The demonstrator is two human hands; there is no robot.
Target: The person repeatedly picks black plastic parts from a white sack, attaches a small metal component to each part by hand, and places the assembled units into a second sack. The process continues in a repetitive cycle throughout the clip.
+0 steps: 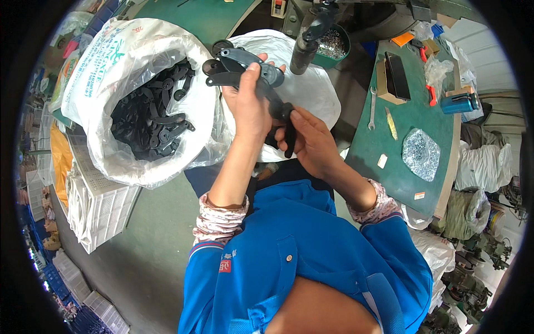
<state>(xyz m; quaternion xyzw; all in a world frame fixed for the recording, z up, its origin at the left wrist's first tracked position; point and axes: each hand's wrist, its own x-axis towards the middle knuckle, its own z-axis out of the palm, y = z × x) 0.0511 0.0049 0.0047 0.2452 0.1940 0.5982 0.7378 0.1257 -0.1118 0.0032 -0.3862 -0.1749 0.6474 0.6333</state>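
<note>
My left hand point(248, 111) is closed around a bunch of several black lever-shaped parts point(239, 58) with rounded ends, which stick out past the fingers. Just below and to the right, my right hand point(316, 143) pinches one black lever part point(290, 133) that hangs downward, its upper end meeting the bunch. Both hands are over a white sack point(320, 94), whose contents are mostly hidden behind them. To the left stands an open white woven sack point(92, 119) with a plastic liner, holding a heap of similar black parts point(156, 119).
A machine's dark cylinder point(303, 54) comes down beyond my hands, beside a green bin point(332, 61) of small metal pieces. On the right, a green table point(361, 161) bears a wrench point(372, 108), a yellow cutter point(391, 123), a bagged bundle point(421, 155) and a blue bottle point(459, 103). White crates point(111, 206) stand at left.
</note>
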